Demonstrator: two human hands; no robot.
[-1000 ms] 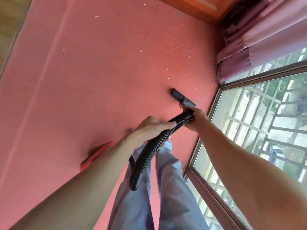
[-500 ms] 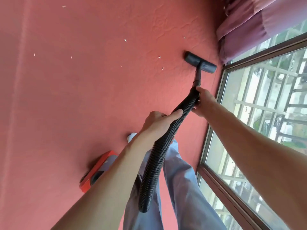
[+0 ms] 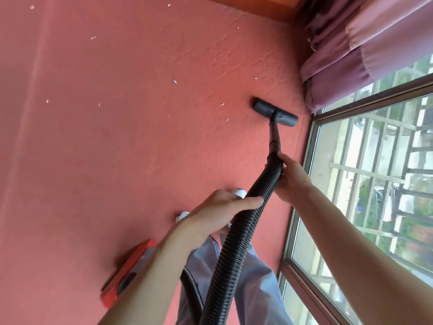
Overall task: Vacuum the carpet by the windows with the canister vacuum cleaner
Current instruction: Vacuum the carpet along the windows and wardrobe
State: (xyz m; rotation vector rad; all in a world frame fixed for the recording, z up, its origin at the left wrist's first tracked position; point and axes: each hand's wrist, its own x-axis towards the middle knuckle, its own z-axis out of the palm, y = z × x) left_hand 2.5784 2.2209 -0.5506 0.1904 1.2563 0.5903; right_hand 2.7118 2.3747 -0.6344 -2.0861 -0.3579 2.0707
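A home room: red carpet (image 3: 140,148), purple curtain (image 3: 375,43), barred window (image 3: 375,184) beside it

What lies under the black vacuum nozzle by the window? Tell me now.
The nozzle sits on the red carpet, so only carpet shows around it. Whether any white scraps lie beneath is hidden by the nozzle itself; a few lie uncovered just left of it.

The floor nozzle (image 3: 275,111) rests on the carpet (image 3: 117,160) just beside the window (image 3: 375,184) at right, near the curtain (image 3: 365,43); scraps (image 3: 174,81) lie scattered to its left; the hose (image 3: 235,242) runs back through the right hand (image 3: 290,177), then the left hand (image 3: 222,207); the canister (image 3: 126,275) sits on the carpet left of the legs (image 3: 253,289).
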